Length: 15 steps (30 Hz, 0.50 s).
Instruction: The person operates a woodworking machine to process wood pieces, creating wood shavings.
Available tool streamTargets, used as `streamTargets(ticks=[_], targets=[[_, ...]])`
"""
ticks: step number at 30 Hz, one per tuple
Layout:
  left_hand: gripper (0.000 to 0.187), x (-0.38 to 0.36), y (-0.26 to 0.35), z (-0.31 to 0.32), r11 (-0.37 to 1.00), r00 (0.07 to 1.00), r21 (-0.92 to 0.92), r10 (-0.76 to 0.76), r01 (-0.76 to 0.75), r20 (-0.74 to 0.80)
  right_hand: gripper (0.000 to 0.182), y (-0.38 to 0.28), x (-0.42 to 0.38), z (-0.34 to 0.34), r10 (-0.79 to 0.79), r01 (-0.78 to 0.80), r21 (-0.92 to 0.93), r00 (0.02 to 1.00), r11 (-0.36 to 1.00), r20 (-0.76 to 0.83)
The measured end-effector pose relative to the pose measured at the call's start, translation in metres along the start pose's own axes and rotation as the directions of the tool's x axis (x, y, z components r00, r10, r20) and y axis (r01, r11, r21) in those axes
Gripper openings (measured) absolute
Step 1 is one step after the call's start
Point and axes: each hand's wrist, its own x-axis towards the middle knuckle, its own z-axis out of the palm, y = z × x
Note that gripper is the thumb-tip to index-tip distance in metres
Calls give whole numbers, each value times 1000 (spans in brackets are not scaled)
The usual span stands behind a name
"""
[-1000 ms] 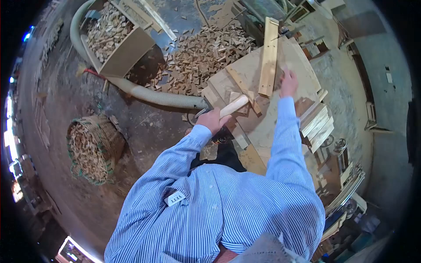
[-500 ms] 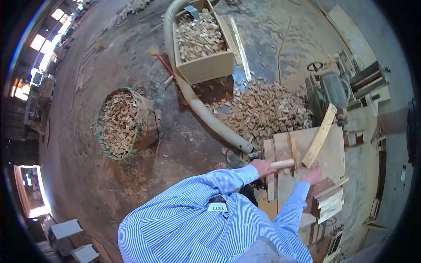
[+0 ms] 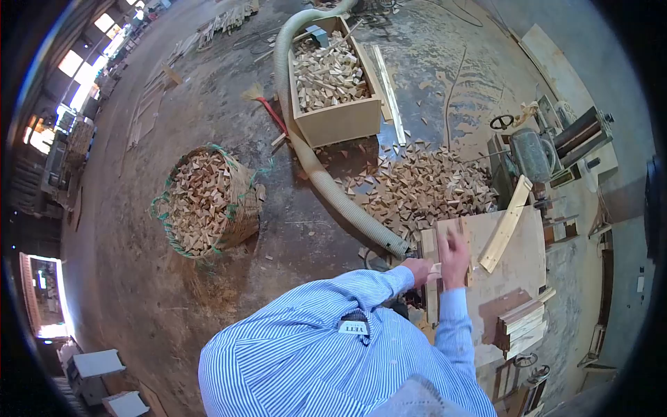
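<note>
At the near left edge of the saw table's plywood top (image 3: 517, 243), my left hand (image 3: 419, 272) is closed on a pale piece of wood (image 3: 435, 272). Only a short end of that piece shows. My right hand (image 3: 454, 260) is just beside it, over the wooden strip fixed along the table. Its fingers stretch forward and look apart, slightly blurred. To its right, an angled wooden bar (image 3: 506, 226) with dark nail or screw marks lies on the top. Nearer the front right edge sits a stack of wood strips (image 3: 524, 325).
A ribbed hose (image 3: 326, 184) runs to the table's left side. Triangular offcuts (image 3: 431, 184) are heaped on the floor beyond. A woven basket (image 3: 240, 208) and a wooden box (image 3: 340, 125) hold more pieces. A machine with a handwheel (image 3: 531, 149) stands at the right.
My right hand has moved left and forward from the table's front part to beside my left hand. The pale piece, earlier sticking out to the right, now shows only a short end.
</note>
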Motion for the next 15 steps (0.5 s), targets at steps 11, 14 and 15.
streamTargets(ticks=[11,14,15], targets=[[55,26,-29,21,965,993,240,82,-101,88,33,51,-184,-184,4,-319,-379,770,868,-638],[58,27,10,0,970,999,238,-45,43,0,41,70,-204,-229,57,-553,-275,508,787,-859],[57,31,17,-5,969,999,246,-30,22,28,42,74,-208,-243,57,-607,-277,471,745,-880]])
